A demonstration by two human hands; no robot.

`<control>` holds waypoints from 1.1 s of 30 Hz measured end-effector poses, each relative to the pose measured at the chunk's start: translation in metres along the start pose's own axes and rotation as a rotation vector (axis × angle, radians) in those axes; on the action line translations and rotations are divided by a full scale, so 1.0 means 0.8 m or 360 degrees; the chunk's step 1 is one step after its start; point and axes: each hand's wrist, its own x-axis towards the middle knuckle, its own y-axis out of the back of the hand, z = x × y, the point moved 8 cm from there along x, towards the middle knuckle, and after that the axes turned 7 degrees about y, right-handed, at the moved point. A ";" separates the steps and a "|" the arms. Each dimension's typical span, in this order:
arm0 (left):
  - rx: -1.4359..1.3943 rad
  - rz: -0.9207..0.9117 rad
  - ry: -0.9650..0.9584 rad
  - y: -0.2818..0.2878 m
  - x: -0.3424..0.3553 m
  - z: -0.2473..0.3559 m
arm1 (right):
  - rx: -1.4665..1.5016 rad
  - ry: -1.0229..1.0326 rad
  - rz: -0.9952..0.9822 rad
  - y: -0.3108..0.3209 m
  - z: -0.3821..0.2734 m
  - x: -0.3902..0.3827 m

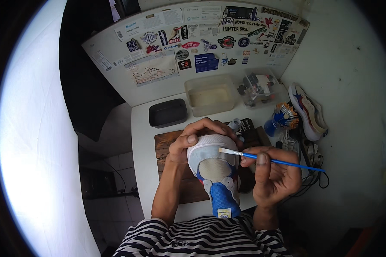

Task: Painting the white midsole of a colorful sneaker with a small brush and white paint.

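Observation:
My left hand (201, 130) is wrapped round the toe end of a sneaker (214, 169), its thumb on the pale sole edge. The shoe points away from me, with a light grey toe, a beige mesh patch and a blue checked tongue lying toward my body. Between the thumb and fingers of my right hand (276, 173) is a slim paintbrush (283, 162) with a blue handle. Its flat bristle tip touches or hovers just over the grey toe; which of the two I cannot tell. No laces show in the sneaker.
A wooden board (165, 143) lies under my hands on the white table. Behind it stand a black tub (168, 113), a clear plastic container (210, 96) and a box of small items (259, 90). At right are a blue cup of brushes (271, 127), another sneaker (306, 111) and cables (306, 184).

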 end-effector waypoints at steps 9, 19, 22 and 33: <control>0.0007 -0.0019 0.0023 -0.002 0.004 -0.002 | -0.0004 0.0038 0.0038 0.006 -0.002 0.003; 0.0119 0.0013 0.0059 -0.005 0.013 -0.004 | -0.0136 0.0044 0.0025 0.014 -0.008 0.005; 0.0135 0.0000 0.0043 -0.005 0.014 -0.006 | 0.0010 0.0006 0.0219 0.028 -0.008 0.005; 0.0115 0.0049 0.0105 -0.010 0.016 -0.011 | 0.0093 0.0012 0.0269 0.027 -0.010 0.009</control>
